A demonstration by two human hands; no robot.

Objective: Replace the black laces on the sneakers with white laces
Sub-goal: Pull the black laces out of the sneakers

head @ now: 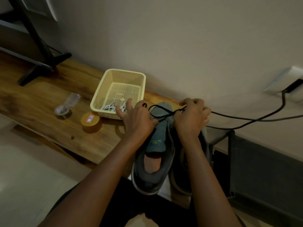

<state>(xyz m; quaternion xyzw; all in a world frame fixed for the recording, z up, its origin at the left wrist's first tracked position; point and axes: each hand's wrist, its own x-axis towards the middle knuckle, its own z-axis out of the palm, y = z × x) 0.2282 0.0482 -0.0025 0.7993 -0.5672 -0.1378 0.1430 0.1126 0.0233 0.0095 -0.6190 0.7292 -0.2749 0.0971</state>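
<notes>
Two dark grey sneakers stand side by side at the right end of the wooden table, heels toward me. The left sneaker shows its teal tongue and open collar. The right sneaker is largely hidden under my right arm. A black lace loops over the toe of the left sneaker. My left hand pinches one end of it, with its other fingers spread. My right hand grips the lace's other end in curled fingers. White laces lie in the cream mesh basket.
A gold round lid sits by the basket, with a tape roll in clear packaging further left. A black stand rises at the table's far left. Black cables run from a wall socket on the right.
</notes>
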